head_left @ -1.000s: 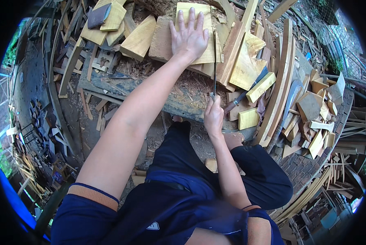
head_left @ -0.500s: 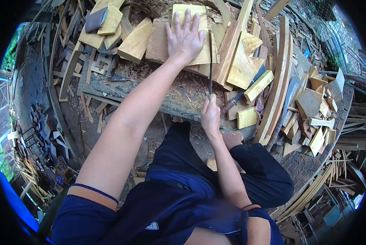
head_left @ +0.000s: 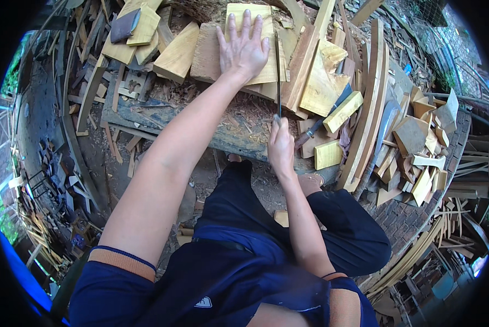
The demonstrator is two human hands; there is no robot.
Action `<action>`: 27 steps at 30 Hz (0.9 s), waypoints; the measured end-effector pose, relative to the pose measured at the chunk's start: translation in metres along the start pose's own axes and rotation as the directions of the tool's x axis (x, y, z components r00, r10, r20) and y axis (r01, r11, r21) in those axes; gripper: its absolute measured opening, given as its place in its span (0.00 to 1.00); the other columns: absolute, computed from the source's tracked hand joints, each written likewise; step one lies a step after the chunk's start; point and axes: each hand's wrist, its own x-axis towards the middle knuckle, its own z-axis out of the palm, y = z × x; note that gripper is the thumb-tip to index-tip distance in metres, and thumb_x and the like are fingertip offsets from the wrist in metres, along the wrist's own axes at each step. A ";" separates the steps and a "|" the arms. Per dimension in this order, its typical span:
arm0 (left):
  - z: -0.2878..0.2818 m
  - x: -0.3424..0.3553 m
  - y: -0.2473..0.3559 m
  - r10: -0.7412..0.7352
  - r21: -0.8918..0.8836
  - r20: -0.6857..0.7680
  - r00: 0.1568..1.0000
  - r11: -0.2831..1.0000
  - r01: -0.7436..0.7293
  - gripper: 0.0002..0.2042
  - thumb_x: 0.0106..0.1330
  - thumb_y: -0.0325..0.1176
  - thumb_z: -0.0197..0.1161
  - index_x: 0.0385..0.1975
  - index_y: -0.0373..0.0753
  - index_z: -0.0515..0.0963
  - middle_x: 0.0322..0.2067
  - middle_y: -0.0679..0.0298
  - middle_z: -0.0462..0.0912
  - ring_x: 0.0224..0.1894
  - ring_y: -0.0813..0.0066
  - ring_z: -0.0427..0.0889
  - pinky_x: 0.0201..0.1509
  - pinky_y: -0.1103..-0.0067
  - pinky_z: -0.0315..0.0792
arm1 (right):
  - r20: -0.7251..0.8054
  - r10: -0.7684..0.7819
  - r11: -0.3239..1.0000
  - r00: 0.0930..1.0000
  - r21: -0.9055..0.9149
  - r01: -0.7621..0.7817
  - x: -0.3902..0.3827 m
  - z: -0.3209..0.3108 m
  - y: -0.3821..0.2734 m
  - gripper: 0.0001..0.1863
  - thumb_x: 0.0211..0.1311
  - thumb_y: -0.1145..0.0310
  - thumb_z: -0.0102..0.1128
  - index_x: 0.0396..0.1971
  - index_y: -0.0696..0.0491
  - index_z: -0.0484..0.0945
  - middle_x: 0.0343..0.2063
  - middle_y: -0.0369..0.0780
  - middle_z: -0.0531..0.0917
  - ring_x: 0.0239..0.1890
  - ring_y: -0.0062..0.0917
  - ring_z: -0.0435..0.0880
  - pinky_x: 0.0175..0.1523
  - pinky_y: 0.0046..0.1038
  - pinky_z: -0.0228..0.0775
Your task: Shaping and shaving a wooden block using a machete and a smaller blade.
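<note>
My left hand (head_left: 243, 52) lies flat with fingers spread on a pale yellow board (head_left: 262, 61), pressing it against a rough brown wooden block (head_left: 205, 57) beneath. My right hand (head_left: 281, 147) is closed round the handle of a saw (head_left: 279, 90). The saw's thin dark blade, seen nearly edge-on, points away from me and sits in a cut near the board's right edge. A narrow strip of the board shows to the right of the blade. The handle is mostly hidden by my fingers.
A weathered low bench (head_left: 201, 128) bears the work. Close right of the saw lie a long timber (head_left: 304, 71), a dark-bladed knife-like tool (head_left: 338, 101) and yellow offcuts (head_left: 327, 155). Curved planks (head_left: 371, 103) and a scrap pile (head_left: 413, 136) are farther right. A thick wedge (head_left: 177, 53) sits left.
My right hand and the saw have slid a little away from me along the cut. My left hand stays flat on the board; the whole view has shifted slightly.
</note>
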 end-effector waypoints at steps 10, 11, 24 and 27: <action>0.005 0.000 0.000 0.028 0.024 -0.027 0.999 0.999 -0.027 0.29 0.71 0.52 0.38 0.71 0.53 0.53 0.73 0.64 0.48 0.75 0.62 0.43 0.76 0.59 0.32 | -0.026 -0.031 0.999 0.999 0.008 0.031 0.019 -0.001 -0.021 0.12 0.73 0.63 0.43 0.39 0.58 0.65 0.23 0.60 0.79 0.31 0.57 0.79 0.33 0.55 0.68; 0.003 0.000 0.001 0.025 0.026 -0.028 0.999 0.999 -0.024 0.29 0.71 0.52 0.38 0.71 0.53 0.53 0.73 0.64 0.48 0.75 0.62 0.43 0.76 0.59 0.32 | -0.012 -0.029 0.999 1.000 0.015 0.029 0.007 -0.002 -0.015 0.11 0.73 0.63 0.42 0.40 0.58 0.65 0.23 0.60 0.79 0.32 0.57 0.79 0.34 0.55 0.68; 0.006 0.002 -0.001 0.072 0.020 -0.083 0.994 0.997 -0.071 0.29 0.71 0.52 0.36 0.71 0.52 0.52 0.73 0.64 0.47 0.75 0.62 0.44 0.76 0.60 0.33 | -0.062 -0.053 0.999 0.997 -0.011 0.052 0.031 0.002 -0.019 0.11 0.73 0.63 0.42 0.41 0.57 0.65 0.22 0.60 0.78 0.31 0.58 0.79 0.33 0.56 0.66; 0.005 0.001 -0.006 0.053 0.025 -0.041 0.998 0.998 -0.052 0.29 0.71 0.52 0.36 0.72 0.52 0.52 0.73 0.64 0.48 0.75 0.62 0.44 0.76 0.60 0.33 | -0.045 -0.036 0.999 0.998 0.009 0.037 -0.004 0.007 0.007 0.10 0.72 0.64 0.43 0.42 0.56 0.65 0.21 0.60 0.78 0.29 0.58 0.78 0.30 0.56 0.66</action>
